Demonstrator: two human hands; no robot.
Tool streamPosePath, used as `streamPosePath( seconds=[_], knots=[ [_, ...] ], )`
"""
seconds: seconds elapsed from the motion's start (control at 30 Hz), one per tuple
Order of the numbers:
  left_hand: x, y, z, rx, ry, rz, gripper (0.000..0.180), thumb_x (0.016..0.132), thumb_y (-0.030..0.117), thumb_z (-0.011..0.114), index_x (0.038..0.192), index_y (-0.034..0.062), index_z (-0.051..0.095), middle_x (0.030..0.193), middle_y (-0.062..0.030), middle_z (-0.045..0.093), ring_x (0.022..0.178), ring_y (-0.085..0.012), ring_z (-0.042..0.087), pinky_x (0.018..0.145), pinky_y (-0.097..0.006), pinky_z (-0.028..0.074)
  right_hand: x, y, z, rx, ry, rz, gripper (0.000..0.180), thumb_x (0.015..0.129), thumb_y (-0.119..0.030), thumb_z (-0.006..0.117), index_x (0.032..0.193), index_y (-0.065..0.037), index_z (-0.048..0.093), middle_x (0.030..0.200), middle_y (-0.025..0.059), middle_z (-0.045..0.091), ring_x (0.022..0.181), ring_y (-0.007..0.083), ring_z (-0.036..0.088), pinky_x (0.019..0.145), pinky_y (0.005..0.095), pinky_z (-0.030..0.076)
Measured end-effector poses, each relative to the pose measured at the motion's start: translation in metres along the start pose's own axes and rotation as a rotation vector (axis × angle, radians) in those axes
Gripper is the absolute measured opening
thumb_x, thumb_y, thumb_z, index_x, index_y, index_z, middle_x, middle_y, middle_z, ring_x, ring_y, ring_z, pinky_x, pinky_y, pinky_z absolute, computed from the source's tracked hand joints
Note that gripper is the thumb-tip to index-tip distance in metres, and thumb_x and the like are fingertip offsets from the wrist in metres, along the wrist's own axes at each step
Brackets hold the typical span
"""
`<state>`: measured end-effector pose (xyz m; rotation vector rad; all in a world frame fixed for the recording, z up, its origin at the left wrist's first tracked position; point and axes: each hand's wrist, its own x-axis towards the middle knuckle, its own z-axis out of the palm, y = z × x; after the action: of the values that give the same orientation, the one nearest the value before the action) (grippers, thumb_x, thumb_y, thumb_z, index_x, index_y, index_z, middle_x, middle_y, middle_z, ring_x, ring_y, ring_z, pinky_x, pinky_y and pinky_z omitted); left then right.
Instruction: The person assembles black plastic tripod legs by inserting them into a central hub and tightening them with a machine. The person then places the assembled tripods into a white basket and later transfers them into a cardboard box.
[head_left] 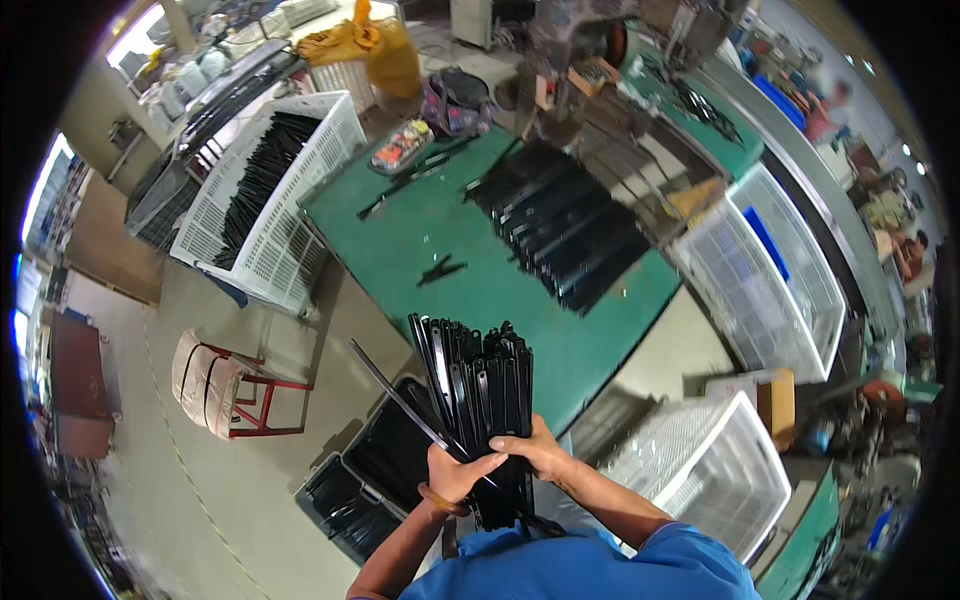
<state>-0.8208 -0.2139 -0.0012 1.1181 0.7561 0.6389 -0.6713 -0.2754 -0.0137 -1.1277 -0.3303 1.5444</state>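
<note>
A thick bundle of long, flat black strips (485,385), with small holes at some ends, stands upright against my body. My left hand (461,474) is closed round its left side, and one loose strip (398,398) slants out up and left from there. On the right side, my right hand (537,448) grips the same bundle, thumb across its front. Beyond the bundle, a wide row of similar black strips (560,220) lies on the green table (390,240). A few short black pieces (441,270) lie nearer, left of that row.
Left of the table stands a white crate (290,262) filled with black strips. Lower left are a red-legged stool (262,400) and a dark case (345,500) of black parts. To the right are a white basket (735,460), clear bins (765,270) and a cardboard box (776,408).
</note>
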Motion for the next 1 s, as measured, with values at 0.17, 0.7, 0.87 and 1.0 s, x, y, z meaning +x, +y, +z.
streamPosePath(
  seconds=[0.17, 0.7, 0.87, 1.0],
  knots=[
    [0.1, 0.018, 0.04, 0.125, 0.081, 0.366, 0.038, 0.064, 0.007, 0.082, 0.096, -0.004, 0.065, 0.09, -0.0072, 0.068, 0.078, -0.0131, 0.063, 0.072, -0.029, 0.052, 0.057, -0.116, -0.035, -0.37, -0.192, -0.423, 0.036, 0.067, -0.012, 0.081, 0.095, 0.0, 0.061, 0.081, 0.0002, 0.062, 0.071, 0.0076, 0.056, 0.065, 0.0246, 0.05],
    [0.191, -0.132, 0.033, 0.551, -0.136, 0.18, 0.047, 0.086, 0.028, 0.055, 0.127, 0.0071, 0.045, 0.128, -0.0067, 0.049, 0.117, -0.0213, 0.049, 0.103, -0.036, 0.037, 0.189, -0.093, -0.142, -0.427, -0.551, -0.499, 0.074, 0.06, -0.014, 0.082, 0.123, -0.005, 0.046, 0.118, 0.0114, 0.051, 0.11, 0.0225, 0.053, 0.094, 0.0336, 0.044],
    [0.181, -0.148, 0.039, 0.13, 0.035, 0.03, 0.05, 0.072, 0.02, 0.072, 0.115, 0.0045, 0.051, 0.117, -0.0078, 0.051, 0.112, -0.0225, 0.047, 0.099, -0.037, 0.035, 0.177, -0.097, -0.14, -0.594, -0.544, -0.44, 0.065, 0.063, -0.013, 0.08, 0.12, -0.007, 0.05, 0.119, 0.012, 0.054, 0.113, 0.0263, 0.052, 0.098, 0.0367, 0.042],
    [0.187, -0.079, 0.06, 0.408, -0.022, 0.109, 0.04, 0.081, 0.01, 0.064, 0.118, 0.0043, 0.049, 0.118, -0.0057, 0.05, 0.113, -0.0175, 0.048, 0.101, -0.034, 0.036, 0.166, -0.107, -0.138, -0.694, -0.56, -0.431, 0.059, 0.065, -0.012, 0.078, 0.117, -0.007, 0.051, 0.12, 0.0118, 0.055, 0.115, 0.0299, 0.052, 0.099, 0.0389, 0.041]
  ],
)
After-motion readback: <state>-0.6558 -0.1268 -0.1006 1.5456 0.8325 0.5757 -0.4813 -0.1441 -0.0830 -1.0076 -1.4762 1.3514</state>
